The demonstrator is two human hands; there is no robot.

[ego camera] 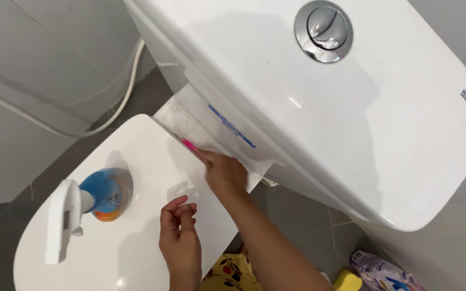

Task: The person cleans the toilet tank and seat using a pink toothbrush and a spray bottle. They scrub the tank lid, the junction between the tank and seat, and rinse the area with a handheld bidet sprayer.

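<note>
right hand (225, 173) fingers pressing wipe (190, 121) | wipe under cistern (351, 118)

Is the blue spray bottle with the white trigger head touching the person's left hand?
Apart. In the head view the blue spray bottle stands on the closed white toilet lid, and bare lid shows between it and the left hand.

A chrome flush button (323, 30) sits at twelve o'clock; a white hose (115, 110) runs at ten; a yellow sponge (347, 281) lies at five.
</note>
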